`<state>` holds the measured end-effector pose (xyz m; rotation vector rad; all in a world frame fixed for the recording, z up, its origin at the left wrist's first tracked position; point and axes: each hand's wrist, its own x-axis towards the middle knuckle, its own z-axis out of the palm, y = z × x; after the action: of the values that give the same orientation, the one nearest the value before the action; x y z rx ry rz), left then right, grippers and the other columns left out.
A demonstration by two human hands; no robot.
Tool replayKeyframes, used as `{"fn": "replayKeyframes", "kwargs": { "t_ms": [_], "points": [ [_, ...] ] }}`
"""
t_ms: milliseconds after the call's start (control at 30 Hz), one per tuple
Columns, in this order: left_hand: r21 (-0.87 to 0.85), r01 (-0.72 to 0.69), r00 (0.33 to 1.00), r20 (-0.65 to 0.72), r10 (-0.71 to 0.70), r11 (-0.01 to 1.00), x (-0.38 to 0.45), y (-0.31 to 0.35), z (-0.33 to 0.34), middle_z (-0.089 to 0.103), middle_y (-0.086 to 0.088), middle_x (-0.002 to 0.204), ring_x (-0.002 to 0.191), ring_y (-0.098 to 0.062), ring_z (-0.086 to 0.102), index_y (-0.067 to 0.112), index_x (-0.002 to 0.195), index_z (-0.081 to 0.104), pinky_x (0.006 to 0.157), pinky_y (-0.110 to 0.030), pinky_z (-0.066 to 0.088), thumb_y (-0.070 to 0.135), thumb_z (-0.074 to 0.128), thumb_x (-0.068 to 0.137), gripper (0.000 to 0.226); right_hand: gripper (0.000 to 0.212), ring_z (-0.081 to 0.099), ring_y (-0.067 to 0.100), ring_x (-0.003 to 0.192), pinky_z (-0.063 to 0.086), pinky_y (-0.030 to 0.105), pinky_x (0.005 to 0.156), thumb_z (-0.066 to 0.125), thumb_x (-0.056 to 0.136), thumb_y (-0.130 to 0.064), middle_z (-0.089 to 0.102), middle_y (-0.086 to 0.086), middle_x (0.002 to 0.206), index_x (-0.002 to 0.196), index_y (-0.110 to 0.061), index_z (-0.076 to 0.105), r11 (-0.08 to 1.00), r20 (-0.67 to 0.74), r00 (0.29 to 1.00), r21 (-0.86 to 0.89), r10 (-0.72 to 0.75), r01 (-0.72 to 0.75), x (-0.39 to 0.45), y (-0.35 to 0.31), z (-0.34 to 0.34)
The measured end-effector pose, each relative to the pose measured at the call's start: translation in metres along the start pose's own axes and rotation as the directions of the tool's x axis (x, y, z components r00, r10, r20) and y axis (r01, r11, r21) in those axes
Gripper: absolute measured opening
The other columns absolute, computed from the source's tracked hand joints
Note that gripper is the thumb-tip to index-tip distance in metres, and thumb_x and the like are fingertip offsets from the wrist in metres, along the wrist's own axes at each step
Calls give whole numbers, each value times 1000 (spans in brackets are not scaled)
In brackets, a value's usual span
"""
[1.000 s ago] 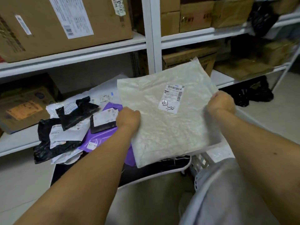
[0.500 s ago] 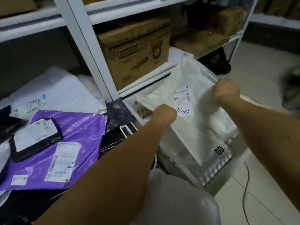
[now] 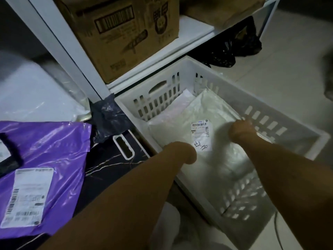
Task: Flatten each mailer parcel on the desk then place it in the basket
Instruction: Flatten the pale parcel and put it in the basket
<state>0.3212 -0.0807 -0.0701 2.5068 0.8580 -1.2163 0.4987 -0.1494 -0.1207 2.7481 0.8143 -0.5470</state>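
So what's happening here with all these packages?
A person is sorting mailer parcels. Both hands, the left hand and the right hand, grip a white mailer and hold it low inside the white basket on the floor, its label facing up. Another pale parcel already lies underneath it. A purple mailer waits on the dark desk to the left, beside a shelf with a cardboard box.

Single head-worn wide-angle view, looking steeply down and forward along both forearms, close over the white basket (image 3: 183, 69) at centre right of the frame, dark desk (image 3: 115, 159) at lower left, shelving post (image 3: 59, 40) at upper left
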Motion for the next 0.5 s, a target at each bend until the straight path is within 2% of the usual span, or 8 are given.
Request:
{"fn": "replayKeyframes", "kwargs": {
  "t_ms": [67,133,167,233,300,367,433,500],
  "points": [
    [87,100,995,6,-101,991,11,1,11,41,-15,141,126,-32,42,6,133,46,105,-44,36,19,40,94,41,52,46,35,127,43,45,99,48,93,-22,44,14,139,141,-6,39,985,-12,985,46,169,-169,3,4,17],
    [129,145,989,-62,-138,981,16,2,17,36,-16,140,127,-32,34,8,136,41,103,-45,32,21,43,91,47,55,41,39,128,42,49,96,45,96,-25,35,18,142,146,-6,30,968,-77,965,51,251,-247,-2,-2,24],
    [125,133,987,-111,-120,983,19,3,19,33,-16,139,127,-33,32,9,137,40,102,-47,32,23,44,90,50,53,39,40,128,42,49,95,41,97,-26,32,19,143,145,-9,29,981,-155,969,-10,191,-195,-6,-8,28],
    [137,105,987,-136,-86,985,26,4,23,23,-18,146,133,-42,24,14,144,31,106,-58,26,29,44,91,57,46,36,41,126,43,49,92,36,97,-32,29,17,142,141,-20,30,992,-275,960,-124,-52,18,-11,-21,33],
    [138,79,997,0,-80,987,33,3,27,13,-18,155,139,-49,16,19,150,23,106,-69,16,38,43,95,61,50,31,38,126,42,51,90,38,93,-53,22,9,144,139,-36,26,959,-205,938,-106,-278,261,-12,-32,45],
    [150,21,989,140,-42,989,40,5,28,30,-14,151,137,-41,29,17,147,32,107,-67,21,45,46,95,60,64,21,39,132,38,57,94,37,82,-73,11,3,150,139,-50,21,932,9,933,-44,-359,359,-8,-41,63],
    [162,-88,961,275,40,983,45,8,28,42,-12,144,131,-34,41,10,142,40,110,-54,30,45,46,97,57,79,16,43,136,32,63,99,43,70,-81,2,0,153,140,-55,16,957,251,926,-1,-281,291,-11,-43,83],
    [163,-149,928,365,80,975,48,10,30,43,-11,144,130,-29,43,8,143,38,110,-45,32,43,43,99,56,104,16,48,136,32,64,100,55,50,-85,-7,0,153,139,-57,9,987,389,908,10,-152,161,-7,-38,109]
  ]
}}
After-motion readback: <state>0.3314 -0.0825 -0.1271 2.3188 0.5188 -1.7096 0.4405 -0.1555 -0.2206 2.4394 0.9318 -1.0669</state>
